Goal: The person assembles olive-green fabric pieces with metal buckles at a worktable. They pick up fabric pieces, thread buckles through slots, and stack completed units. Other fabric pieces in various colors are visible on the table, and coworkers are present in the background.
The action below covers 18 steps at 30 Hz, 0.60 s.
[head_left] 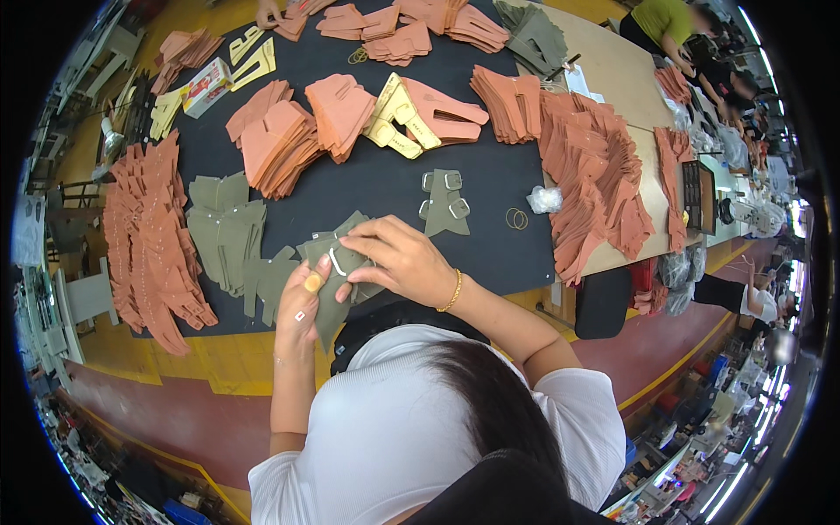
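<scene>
Between my hands is an olive-green cut piece (327,322) of leather-like material, held over the near edge of the table. A silver buckle (336,262) sits on it. My left hand (296,302) grips the piece from the left, its thumb wrapped in something yellow and a small white tag stuck on it. Bent over from the right, my right hand (398,258) has its fingers closed on the piece by the buckle. Just beyond lies a green piece with several buckles (446,210). Stacked green pieces (226,232) lie left of my hands.
Beyond my hands, salmon-coloured stacks (280,149) and yellow templates (402,118) cover the dark table mat (507,249). Long salmon piles lie left (149,245) and right (595,184). A plastic bag (544,199) and rubber bands (516,219) are nearby. Another person's hand (268,13) shows at the far edge.
</scene>
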Tool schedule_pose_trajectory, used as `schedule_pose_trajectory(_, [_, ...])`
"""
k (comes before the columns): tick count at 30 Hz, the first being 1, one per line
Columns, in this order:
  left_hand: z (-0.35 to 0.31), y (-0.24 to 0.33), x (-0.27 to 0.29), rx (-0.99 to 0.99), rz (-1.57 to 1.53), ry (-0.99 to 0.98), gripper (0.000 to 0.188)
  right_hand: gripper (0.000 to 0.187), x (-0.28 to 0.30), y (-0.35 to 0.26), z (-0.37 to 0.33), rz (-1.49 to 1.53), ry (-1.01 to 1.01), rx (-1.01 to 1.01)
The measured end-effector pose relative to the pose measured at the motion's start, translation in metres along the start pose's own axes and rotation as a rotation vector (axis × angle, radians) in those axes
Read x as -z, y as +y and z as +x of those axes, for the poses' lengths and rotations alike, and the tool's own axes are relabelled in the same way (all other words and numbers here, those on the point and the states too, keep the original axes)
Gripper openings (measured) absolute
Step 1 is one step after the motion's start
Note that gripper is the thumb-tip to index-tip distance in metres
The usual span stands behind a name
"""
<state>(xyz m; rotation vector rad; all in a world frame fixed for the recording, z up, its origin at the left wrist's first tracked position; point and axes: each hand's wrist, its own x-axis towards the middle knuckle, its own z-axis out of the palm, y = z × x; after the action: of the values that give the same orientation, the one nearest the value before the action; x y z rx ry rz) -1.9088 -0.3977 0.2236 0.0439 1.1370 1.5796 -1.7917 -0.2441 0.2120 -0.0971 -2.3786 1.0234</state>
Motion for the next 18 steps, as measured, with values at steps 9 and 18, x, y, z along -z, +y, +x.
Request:
schedule_pose_trajectory(9, [-0.002, 0.000, 0.007, 0.036, -0.040, -0.029, 0.046, 0.024, -0.003, 0.001, -0.012, 0.661, -0.097, -0.386])
schedule_pose_trajectory(18, [-0.003, 0.008, -0.008, -0.162, 0.172, -0.025, 0.034, 0.031, 0.004, 0.002, -0.003, 0.689, -0.103, -0.268])
